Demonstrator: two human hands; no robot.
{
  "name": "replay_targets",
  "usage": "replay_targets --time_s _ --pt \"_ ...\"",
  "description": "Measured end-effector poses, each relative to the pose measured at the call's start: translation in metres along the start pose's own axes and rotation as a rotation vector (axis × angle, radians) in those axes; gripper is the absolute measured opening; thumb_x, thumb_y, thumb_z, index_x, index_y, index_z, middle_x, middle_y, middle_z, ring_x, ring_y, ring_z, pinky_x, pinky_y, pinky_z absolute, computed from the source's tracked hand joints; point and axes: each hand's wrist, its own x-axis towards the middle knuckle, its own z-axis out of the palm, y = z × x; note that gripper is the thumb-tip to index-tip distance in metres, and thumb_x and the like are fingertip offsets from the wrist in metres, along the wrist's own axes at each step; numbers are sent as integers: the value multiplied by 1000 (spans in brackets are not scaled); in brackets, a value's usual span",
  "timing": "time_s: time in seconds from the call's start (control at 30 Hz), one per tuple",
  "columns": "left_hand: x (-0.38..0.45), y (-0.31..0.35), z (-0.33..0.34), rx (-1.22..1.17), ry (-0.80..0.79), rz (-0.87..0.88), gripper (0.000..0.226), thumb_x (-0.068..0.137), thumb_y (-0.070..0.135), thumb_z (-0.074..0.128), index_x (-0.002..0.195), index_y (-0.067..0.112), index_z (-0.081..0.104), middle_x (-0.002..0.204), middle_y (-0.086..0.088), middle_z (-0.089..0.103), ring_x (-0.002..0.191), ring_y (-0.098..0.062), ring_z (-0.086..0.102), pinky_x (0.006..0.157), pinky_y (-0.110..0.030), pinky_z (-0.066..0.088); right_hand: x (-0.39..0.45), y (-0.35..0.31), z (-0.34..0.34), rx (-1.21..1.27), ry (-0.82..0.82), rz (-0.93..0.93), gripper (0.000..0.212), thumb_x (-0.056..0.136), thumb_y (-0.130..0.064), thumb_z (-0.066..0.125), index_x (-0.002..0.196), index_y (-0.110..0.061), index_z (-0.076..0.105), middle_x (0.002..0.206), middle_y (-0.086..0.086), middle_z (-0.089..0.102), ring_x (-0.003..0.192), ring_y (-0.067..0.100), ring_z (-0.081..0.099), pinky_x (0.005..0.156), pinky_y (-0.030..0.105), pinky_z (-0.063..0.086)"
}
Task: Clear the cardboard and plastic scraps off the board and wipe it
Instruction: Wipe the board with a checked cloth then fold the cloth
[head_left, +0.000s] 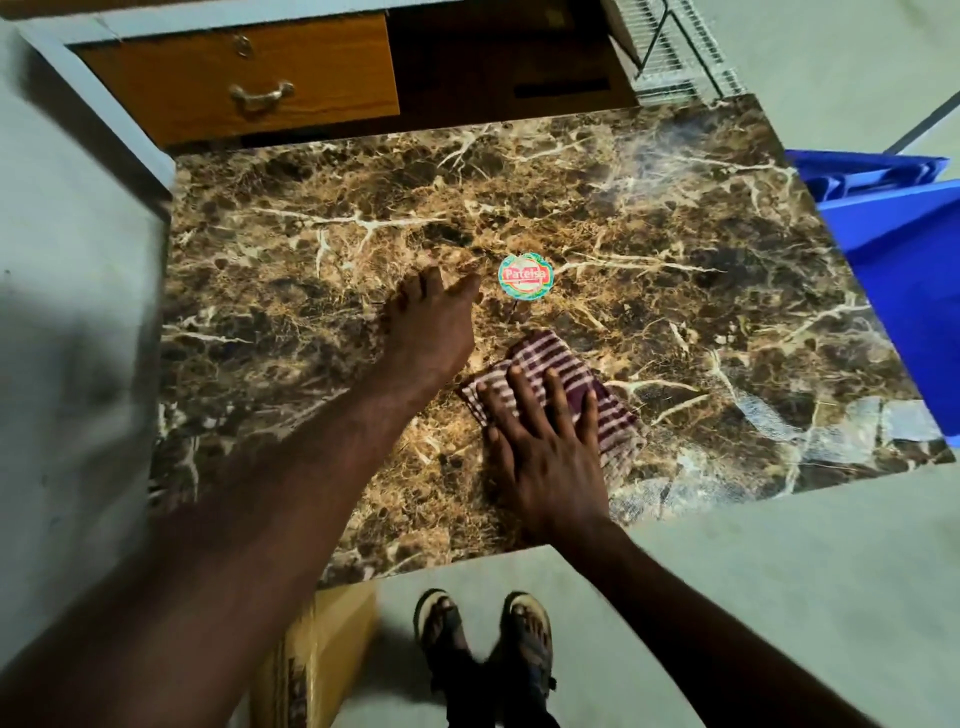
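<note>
At the far left, around nine o'clock of the view, only bare grey floor (78, 312) lies beside the brown marble-patterned board (649, 249); no cardboard or plastic scraps show on that side of the surface. A tan cardboard box (317, 654) stands on the floor under the board's near edge, toward seven o'clock.

Moving right, the left hand (428, 322) lies on the board near its centre, palm down, fingers stretched almost straight and close together, holding nothing; its fingertips point toward one o'clock at a small round red-and-green printed sticker (525, 276), stopping just short of it. That label is the only loose-looking item on the board, though I cannot tell whether it is stuck down.

Just beside it, toward five o'clock of the sticker, the right hand (545, 441) presses flat on a folded maroon-and-white checked cloth (561, 374), fingers spread wide over it rather than curled around it.

Further right, at three o'clock, a blue plastic bin (909, 249) sits against the board's edge. A pale hazy smear shows at the board's one o'clock corner and whitish patches at its four o'clock corner.

Judging from this, the clearing looks essentially finished and the wiping is in hand, with the right-hand corners seemingly left to do.
</note>
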Motion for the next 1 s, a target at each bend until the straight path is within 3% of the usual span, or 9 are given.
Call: replay_targets --time_s 0.17,0.37,0.5,0.8,0.87,1.0 --pt "-8 1 5 -30 -13 12 65 102 55 55 160 45 26 166 -20 24 151 -48 25 116 -69 31 13 -2 1 -1 12 -6 56 113 -58 8 168 -47 2 179 -5 -1 164 33 -5 127 68 -3" --pt "-23 13 8 -192 27 20 48 109 31 50 153 49 44 168 -14 26 153 -39 27 117 -59 37 42 -12 1 37 26 29 58 112 -59 7 168 -43 13 179 -5 1 165 31 -5 126 68 -7" --pt "-21 18 4 -203 11 10 46 107 34 57 152 42 51 167 -20 28 151 -40 31 118 -50 34 8 -18 6 57 31 1 58 112 -57 9 168 -44 9 179 -4 2 165 33 -4 126 68 -5" --pt "-29 28 -3 -170 -20 -37 55 100 51 64 151 43 49 169 -17 25 152 -43 28 118 -63 29 -96 -54 37 55 33 -60 57 115 -54 16 170 -41 10 178 -4 5 165 31 -8 130 64 -3" --pt "-32 32 -7 -156 1 -37 55 100 51 64 151 40 50 167 -18 29 150 -41 32 117 -59 33 -98 -77 49 49 55 -165 56 114 -55 19 169 -41 19 178 -3 14 165 32 1 129 62 -1" --pt "-35 31 -6 -121 28 -16 54 101 51 61 153 38 50 165 -19 32 149 -40 33 116 -56 35 -93 -107 79 37 217 -293 47 111 -55 39 154 -40 48 166 -3 44 156 29 36 123 56 27"
